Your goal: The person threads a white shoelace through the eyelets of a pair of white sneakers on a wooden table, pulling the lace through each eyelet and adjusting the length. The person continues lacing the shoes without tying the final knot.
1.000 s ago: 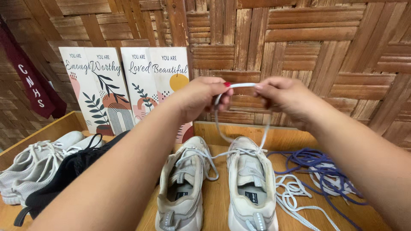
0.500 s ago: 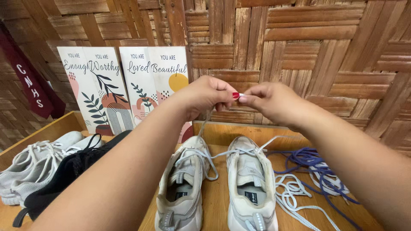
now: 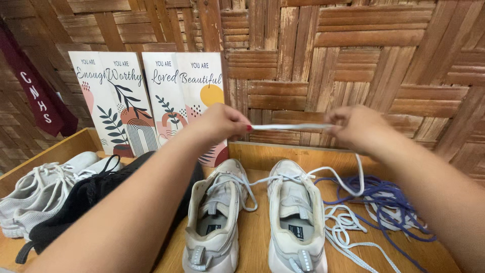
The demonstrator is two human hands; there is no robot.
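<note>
At the bottom centre of the frame two beige sneakers (image 3: 252, 217) stand side by side on the wooden tabletop (image 3: 255, 237), heels toward the camera. Loose white laces (image 3: 348, 227) and purple laces (image 3: 389, 202) lie tangled at lower right. A black shoe (image 3: 76, 207) and a white sneaker (image 3: 35, 194) sit at lower left. Above the sneakers, mid-frame, the left hand (image 3: 222, 124) and right hand (image 3: 356, 126) are held apart, each pinching one end of a white lace (image 3: 290, 127) stretched level between them; it trails down from the right hand to the right sneaker. Behind, painted panels (image 3: 151, 98) lean against the woven wall (image 3: 353, 60).
</note>
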